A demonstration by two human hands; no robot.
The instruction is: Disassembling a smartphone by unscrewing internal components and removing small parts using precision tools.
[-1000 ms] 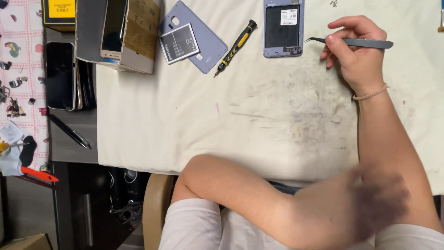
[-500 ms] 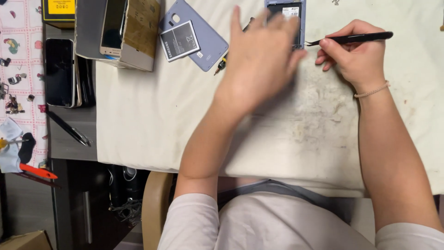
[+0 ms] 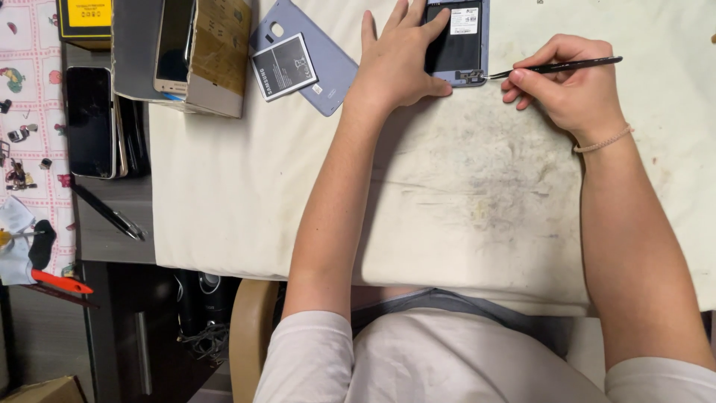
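Observation:
An opened phone [image 3: 456,46] lies back-side up at the far edge of the stained white cloth [image 3: 462,201]. My left hand [image 3: 399,60] rests flat on its left side, thumb across the dark inner panel. My right hand [image 3: 570,89] pinches thin black tweezers [image 3: 552,69], whose tip touches the phone's lower right corner. A grey-blue back cover [image 3: 328,63] with a dark battery [image 3: 283,67] on top lies to the left of my left hand.
A cardboard box [image 3: 186,52] holding a phone stands at the upper left. Beside it lie a stack of dark phones [image 3: 93,123], a black pen-like tool [image 3: 108,213], a red-handled tool [image 3: 60,282] and small parts on a patterned cloth [image 3: 26,89].
My left arm came up from my lap and its hand settled on the phone. My right hand swung the tweezers leftward until the tip reached the phone's corner.

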